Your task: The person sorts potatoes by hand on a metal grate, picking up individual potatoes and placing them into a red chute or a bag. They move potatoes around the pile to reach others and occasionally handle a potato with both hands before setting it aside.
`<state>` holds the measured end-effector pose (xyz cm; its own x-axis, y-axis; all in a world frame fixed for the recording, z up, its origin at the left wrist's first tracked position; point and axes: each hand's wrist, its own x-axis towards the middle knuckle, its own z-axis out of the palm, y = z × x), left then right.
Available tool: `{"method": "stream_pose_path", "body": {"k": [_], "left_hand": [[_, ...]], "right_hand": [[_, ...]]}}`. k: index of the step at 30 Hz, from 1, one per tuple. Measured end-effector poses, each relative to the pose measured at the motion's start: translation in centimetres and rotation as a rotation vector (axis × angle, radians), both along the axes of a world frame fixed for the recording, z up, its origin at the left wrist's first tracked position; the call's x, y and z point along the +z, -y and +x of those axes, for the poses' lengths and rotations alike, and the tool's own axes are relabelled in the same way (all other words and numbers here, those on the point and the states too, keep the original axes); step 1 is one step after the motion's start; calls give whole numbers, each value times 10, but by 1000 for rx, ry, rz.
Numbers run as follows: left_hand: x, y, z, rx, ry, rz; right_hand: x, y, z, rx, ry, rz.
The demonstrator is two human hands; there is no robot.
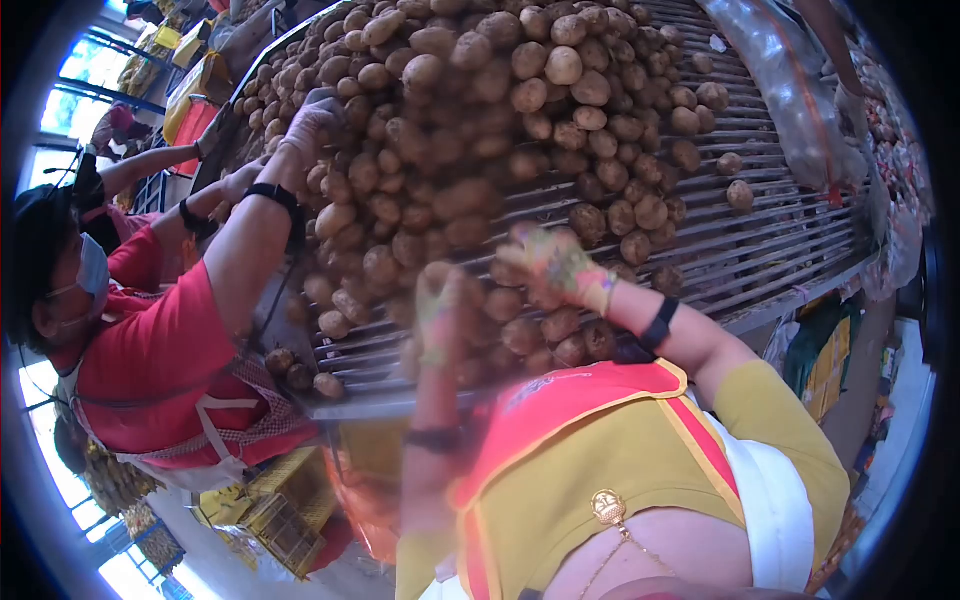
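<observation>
Many brown potatoes (565,65) lie heaped on a slatted metal table (790,240); those in the middle are smeared by motion. My left hand (440,305), in a patterned glove, hovers over the near slats beside potatoes. Motion blurs its fingers, so its grip cannot be made out. To its right, my right hand (560,262), gloved in green, yellow and pink, reaches leftward over the slats. Its fingers are apart and bent slightly down, close to several potatoes (520,335) near the front edge. No potato shows clearly inside either hand.
At the left, a co-worker in a red shirt (165,350) reaches a gloved hand (312,125) into the heap. Another person's arm (150,165) extends behind. A clear plastic bag (800,100) lies at the far right. Yellow crates (270,520) stand below the table.
</observation>
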<state>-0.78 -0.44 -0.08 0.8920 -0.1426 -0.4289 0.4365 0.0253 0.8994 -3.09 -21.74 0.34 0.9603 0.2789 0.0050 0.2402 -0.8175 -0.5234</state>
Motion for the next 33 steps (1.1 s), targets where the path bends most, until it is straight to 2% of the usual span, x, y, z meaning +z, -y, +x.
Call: {"method": "stream_pose_path", "body": {"k": [1, 4, 6, 8, 10, 13, 14, 17, 18, 19, 20, 21, 23, 24, 27, 28, 31, 32, 33], "left_hand": [[3, 3, 5, -20, 10, -8], [8, 14, 19, -92, 72, -1], [18, 17, 19, -180, -50, -240], [19, 20, 20, -215, -121, -350], [9, 27, 14, -203, -153, -339], [-5, 25, 10, -129, -374, -657], [-8, 22, 9, -97, -465, -782], [-16, 7, 2, 55, -640, -1123], [-23, 4, -3, 126, -652, -1213], [-32, -1, -9, 195, -658, -1306], [-46, -7, -15, 135, -718, -1581], [-35, -9, -21, 191, -643, -1481], [-6, -9, -35, 309, -511, -1285], [-13, -13, -44, 278, -465, -1398], [-25, -10, -61, 46, -159, -1789], [-23, -13, -66, 66, -146, -1716], [-16, -17, -95, 183, -108, -1523], [-12, -14, -99, 171, 23, -1695], [-10, -16, -105, 189, -33, -1783]], "right_hand": [[12, -2, -14, 33, -88, 113], [-9, 10, -33, -184, -68, 471], [-17, 30, -16, -300, -24, 434], [-17, 50, 18, -358, -24, 369], [-11, 59, 48, -368, -80, 271], [-20, 30, 73, -220, -384, 253], [-21, 20, 80, -193, -437, 97], [-15, 5, 95, 20, -466, -163], [-16, 8, 94, 23, -413, -149], [-43, 18, 99, 113, -389, -42], [-30, 21, 93, 65, -455, 85], [-6, 16, 87, 15, -520, 208], [19, -11, 55, -68, -600, 715], [28, -23, 37, -121, -640, 965], [54, -54, 3, -48, -912, 989], [54, -60, -2, -30, -901, 969], [63, -80, -19, -113, -408, 918], [59, -96, -25, -64, -63, 818], [56, -103, -30, 80, 87, 617]]}}
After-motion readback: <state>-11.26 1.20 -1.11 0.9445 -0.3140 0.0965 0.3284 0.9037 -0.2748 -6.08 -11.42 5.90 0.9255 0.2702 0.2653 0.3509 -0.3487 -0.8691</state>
